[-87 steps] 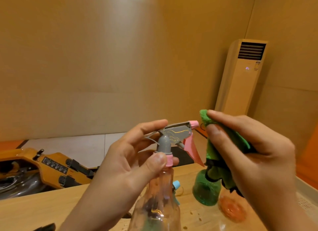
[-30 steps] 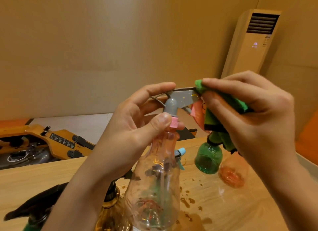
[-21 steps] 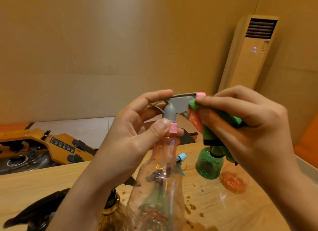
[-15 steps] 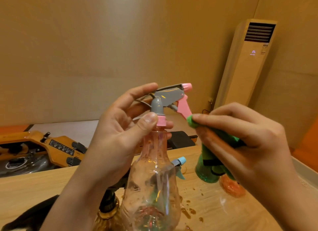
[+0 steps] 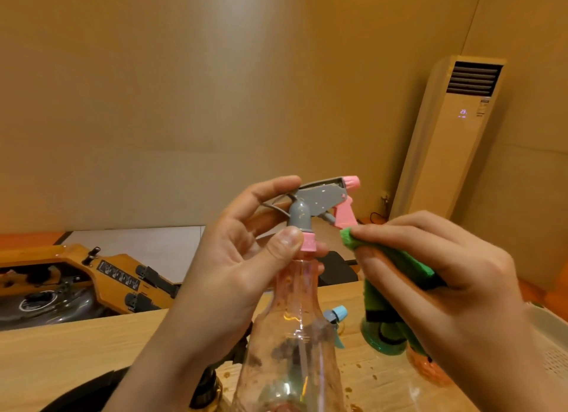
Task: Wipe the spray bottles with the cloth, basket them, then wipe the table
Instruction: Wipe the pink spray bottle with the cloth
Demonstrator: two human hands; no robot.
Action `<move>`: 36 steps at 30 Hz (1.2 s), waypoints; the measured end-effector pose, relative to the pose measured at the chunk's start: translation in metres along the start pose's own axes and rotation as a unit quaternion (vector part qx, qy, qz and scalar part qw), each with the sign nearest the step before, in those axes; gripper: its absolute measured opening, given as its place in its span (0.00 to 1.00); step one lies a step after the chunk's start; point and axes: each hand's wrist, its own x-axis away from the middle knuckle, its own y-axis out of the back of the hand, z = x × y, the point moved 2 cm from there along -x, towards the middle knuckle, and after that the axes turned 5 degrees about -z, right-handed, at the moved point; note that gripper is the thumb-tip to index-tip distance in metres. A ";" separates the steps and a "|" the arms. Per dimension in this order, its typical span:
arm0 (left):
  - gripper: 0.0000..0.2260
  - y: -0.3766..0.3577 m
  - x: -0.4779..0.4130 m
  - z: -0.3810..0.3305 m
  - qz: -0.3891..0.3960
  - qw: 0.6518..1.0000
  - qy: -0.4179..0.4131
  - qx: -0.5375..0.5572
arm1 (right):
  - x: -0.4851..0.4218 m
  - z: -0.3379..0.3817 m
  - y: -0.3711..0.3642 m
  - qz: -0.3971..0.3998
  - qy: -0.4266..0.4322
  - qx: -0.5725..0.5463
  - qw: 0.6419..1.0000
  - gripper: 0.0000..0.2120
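The fingers (image 5: 396, 232) of my right hand (image 5: 445, 276) are curling tight and pinching the folded green cloth (image 5: 402, 262). A moment ago it was rubbing the sprayer top. Now it is sitting just under the pink trigger (image 5: 344, 216), so I am thinking the top is nearly done and the body is coming next. My left hand (image 5: 233, 258) is curling round the neck of the clear spray bottle (image 5: 295, 335), holding it up over the table (image 5: 76, 350). A green bottle (image 5: 384, 335) is waiting behind, and the white basket (image 5: 550, 335) is peeking in at the right
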 end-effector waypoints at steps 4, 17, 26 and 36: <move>0.18 -0.002 -0.001 0.001 -0.003 1.000 0.001 0.029 | -0.010 0.001 0.000 -0.012 -0.001 0.005 1.000 0.10; 0.21 -0.005 0.000 0.007 0.028 0.999 0.022 0.021 | -0.018 0.003 0.006 -0.066 -0.005 0.015 0.998 0.11; 0.21 -0.007 0.002 0.011 0.062 0.998 0.030 0.006 | -0.027 0.009 -0.005 -0.049 0.030 0.089 0.994 0.08; 0.21 -0.008 0.002 0.011 0.055 0.998 0.024 0.009 | -0.030 0.012 -0.004 -0.022 0.042 0.090 0.995 0.07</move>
